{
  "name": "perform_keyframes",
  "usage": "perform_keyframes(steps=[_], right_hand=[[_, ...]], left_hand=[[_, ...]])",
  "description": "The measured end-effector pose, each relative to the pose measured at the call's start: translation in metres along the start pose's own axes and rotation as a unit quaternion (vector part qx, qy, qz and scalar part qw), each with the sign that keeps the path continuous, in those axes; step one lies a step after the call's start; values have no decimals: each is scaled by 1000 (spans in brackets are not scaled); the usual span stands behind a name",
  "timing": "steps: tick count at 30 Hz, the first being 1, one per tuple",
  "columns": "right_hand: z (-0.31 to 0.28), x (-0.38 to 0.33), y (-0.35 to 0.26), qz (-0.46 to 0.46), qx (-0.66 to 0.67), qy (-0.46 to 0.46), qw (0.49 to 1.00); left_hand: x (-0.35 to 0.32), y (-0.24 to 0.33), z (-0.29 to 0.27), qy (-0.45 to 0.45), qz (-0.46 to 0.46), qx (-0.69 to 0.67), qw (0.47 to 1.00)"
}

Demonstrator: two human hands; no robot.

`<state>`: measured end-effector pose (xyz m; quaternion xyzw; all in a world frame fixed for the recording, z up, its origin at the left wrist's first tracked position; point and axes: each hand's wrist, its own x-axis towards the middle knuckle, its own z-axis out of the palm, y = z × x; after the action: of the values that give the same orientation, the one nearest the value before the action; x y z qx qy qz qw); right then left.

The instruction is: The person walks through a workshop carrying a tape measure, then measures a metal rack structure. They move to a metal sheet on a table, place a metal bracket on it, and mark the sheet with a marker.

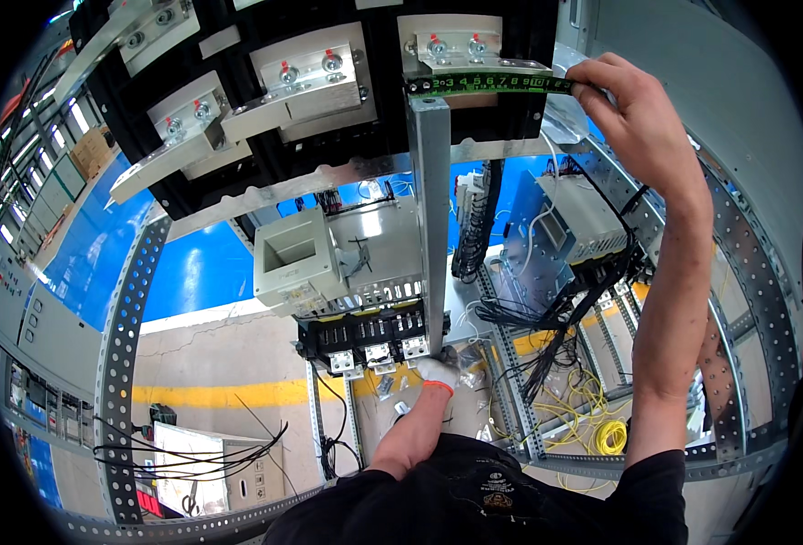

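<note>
My bare right hand is raised at the upper right, thumb and fingers pinching a dark green measuring tape. The tape runs level across the top of an upright grey metal bar, just below a silver busbar piece with bolts. Low in the middle, my left hand, in a pale glove with an orange cuff, closes around the bar's lower end. Its fingers are partly hidden. Beside that hand, a black terminal block carries silver plates. The tape's case cannot be made out.
Bolted busbars sit on black supports at the upper left. A beige housing stands left of the bar. To the right are a grey boxed device, black cables and a yellow cable coil. A perforated frame post rises left.
</note>
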<state>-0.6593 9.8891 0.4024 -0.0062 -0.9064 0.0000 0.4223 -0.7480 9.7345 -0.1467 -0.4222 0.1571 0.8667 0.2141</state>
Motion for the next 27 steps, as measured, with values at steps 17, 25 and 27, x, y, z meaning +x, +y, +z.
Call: perform_keyframes(steps=[17, 25, 27], right_hand=[[4, -2, -3, 20, -2, 9, 1000], [5, 0, -6, 18, 16, 5, 1000], [4, -2, -2, 20, 8, 3, 1000]], left_hand=[[5, 1, -5, -16, -21, 1, 1000], [14, 5, -13, -18, -27, -7, 999], [2, 1, -4, -1, -28, -4, 1000]])
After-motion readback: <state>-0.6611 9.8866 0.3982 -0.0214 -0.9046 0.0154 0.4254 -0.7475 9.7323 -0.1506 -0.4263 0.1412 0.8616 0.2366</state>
